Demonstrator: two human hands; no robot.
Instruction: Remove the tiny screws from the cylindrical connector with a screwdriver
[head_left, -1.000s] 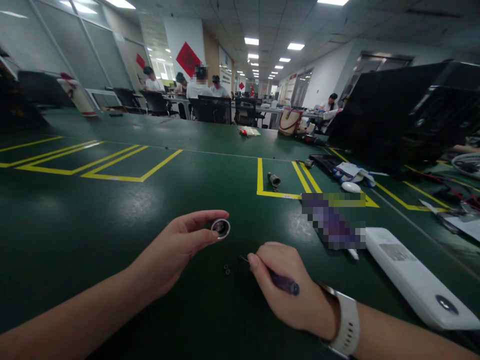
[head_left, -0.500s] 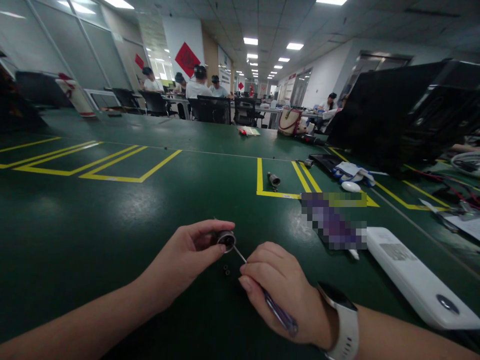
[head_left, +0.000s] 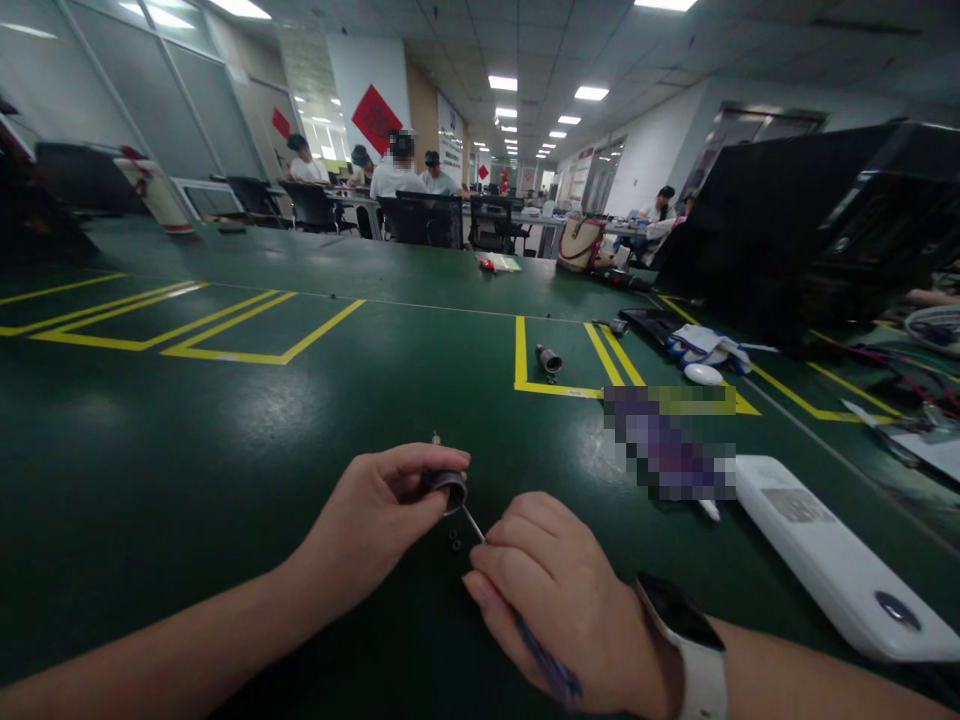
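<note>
Head view: left hand (head_left: 375, 515) pinches a metal cup (head_left: 453, 490); right hand (head_left: 559, 590) grips a thin-shafted tool (head_left: 546, 662) angled to its rim. Green table (head_left: 225, 430) stretches leftward; a white device (head_left: 832, 560) bounds rightward room.

Single head-worn camera, wide field, faces forward and angled down over the green tabletop (head_left: 300, 430) from the wearer's side. Left hand (head_left: 386, 500) and right hand (head_left: 559, 590) sit near the lens, low and central in frame. Upper part of view extends past the tabletop to seated people (head_left: 397, 180) and ceiling lights (head_left: 592, 93), well off.
</note>
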